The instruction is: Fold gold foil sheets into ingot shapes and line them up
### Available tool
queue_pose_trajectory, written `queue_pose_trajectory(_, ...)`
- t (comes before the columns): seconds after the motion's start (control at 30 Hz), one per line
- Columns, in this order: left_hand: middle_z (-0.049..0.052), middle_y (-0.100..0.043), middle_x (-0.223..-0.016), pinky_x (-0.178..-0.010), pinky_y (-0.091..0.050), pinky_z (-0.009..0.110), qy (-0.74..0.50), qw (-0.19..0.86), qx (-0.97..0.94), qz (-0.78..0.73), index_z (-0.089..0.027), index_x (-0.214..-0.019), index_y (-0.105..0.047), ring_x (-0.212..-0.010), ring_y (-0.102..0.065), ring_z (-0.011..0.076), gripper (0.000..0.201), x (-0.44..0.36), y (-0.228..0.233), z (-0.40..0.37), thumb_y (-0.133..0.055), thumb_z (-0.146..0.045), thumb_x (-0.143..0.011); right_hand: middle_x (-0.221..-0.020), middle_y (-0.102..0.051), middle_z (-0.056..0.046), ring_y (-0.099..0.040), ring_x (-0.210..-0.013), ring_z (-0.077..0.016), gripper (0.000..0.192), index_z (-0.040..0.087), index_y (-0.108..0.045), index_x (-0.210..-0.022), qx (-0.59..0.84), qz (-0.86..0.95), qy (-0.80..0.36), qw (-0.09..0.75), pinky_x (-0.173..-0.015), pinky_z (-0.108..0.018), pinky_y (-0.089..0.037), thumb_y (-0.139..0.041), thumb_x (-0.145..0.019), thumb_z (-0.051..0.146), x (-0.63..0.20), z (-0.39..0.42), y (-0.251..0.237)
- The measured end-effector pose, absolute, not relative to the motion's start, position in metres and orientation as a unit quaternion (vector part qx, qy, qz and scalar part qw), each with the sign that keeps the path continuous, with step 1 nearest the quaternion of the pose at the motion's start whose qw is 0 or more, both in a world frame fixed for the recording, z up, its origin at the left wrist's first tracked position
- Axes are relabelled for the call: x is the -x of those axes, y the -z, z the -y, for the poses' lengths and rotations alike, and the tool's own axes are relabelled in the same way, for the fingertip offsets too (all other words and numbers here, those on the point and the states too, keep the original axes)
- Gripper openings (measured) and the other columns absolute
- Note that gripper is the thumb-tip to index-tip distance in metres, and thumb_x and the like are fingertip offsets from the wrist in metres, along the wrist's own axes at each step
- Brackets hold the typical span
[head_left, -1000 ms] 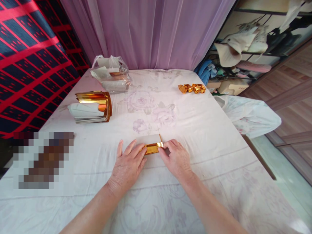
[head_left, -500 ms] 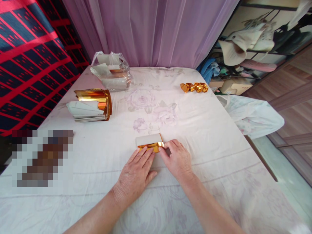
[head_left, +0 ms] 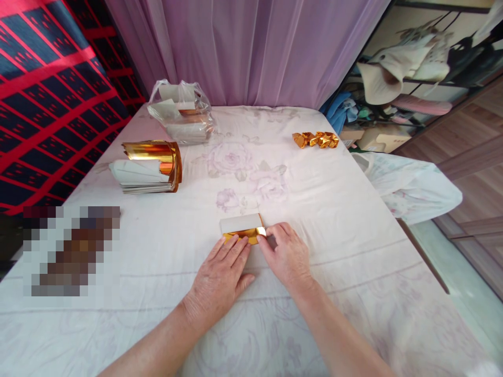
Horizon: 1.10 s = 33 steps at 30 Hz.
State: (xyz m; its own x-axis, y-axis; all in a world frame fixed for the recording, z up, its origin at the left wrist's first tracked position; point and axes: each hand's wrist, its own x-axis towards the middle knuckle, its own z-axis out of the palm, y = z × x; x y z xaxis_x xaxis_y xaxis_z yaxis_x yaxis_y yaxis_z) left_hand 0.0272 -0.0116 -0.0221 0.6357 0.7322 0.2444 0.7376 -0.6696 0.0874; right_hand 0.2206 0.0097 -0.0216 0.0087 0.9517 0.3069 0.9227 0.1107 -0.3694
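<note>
A sheet of gold foil paper [head_left: 244, 224], partly folded, lies on the cloth in front of me. Its far part shows the pale backing and its near strip shows shiny gold. My left hand [head_left: 222, 269] lies flat, its fingertips pressing on the near edge of the sheet. At the sheet's right end, my right hand [head_left: 286, 256] has curled fingers, with the thumb and forefinger pinching the corner. Part of the near edge is hidden under my fingers.
A curved stack of gold foil paper [head_left: 151, 167] stands at the left. Behind it sits a clear plastic bag [head_left: 183, 118] of more paper. Folded gold foil pieces [head_left: 316, 139] lie at the back right. A blurred patch [head_left: 74, 251] covers something at the left. Shelves [head_left: 412, 78] stand beyond the right edge.
The view has shifted slightly. Both hands and the foil sheet keep nearly the same positions relative to each other.
</note>
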Motion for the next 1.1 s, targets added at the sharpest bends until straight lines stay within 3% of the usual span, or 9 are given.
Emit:
queue_pose_trajectory(0.57,0.011,-0.059,-0.141,-0.113,-0.041,0.040,0.129,0.001,0.905,0.406,-0.013,-0.138,-0.056,-0.134,-0.051,0.0249,0.054,-0.028,0.021,0.011,-0.039,-0.048,-0.101,-0.098,-0.067,-0.005,-0.064,-0.078,-0.0170,0.012,0.022,-0.065,-0.097,0.651,0.708,-0.042,0.269,-0.065,-0.027,-0.045,-0.058,-0.091,0.029,-0.223,-0.009,0.024)
queue_pose_trajectory(0.8,0.012,-0.060,-0.140,-0.111,-0.043,0.041,0.132,0.001,0.904,0.407,-0.013,-0.137,-0.057,-0.133,-0.052,0.0252,0.053,-0.029,0.021,0.012,-0.037,-0.047,-0.101,-0.097,-0.067,-0.005,-0.066,-0.084,-0.0154,0.020,0.024,-0.072,-0.094,0.609,0.732,-0.056,0.300,-0.072,-0.026,-0.049,-0.052,-0.095,0.026,-0.229,-0.009,0.027)
queue_pose_trajectory(1.1,0.012,-0.059,-0.141,-0.112,-0.042,0.041,0.132,-0.007,0.902,0.410,-0.014,-0.138,-0.055,-0.135,-0.050,0.0255,0.051,-0.029,0.022,0.012,-0.039,-0.046,-0.101,-0.094,-0.069,-0.004,-0.065,-0.084,-0.0165,0.018,0.025,-0.072,-0.093,0.618,0.737,-0.062,0.267,-0.074,-0.027,-0.049,-0.054,-0.095,0.026,-0.229,-0.010,0.027)
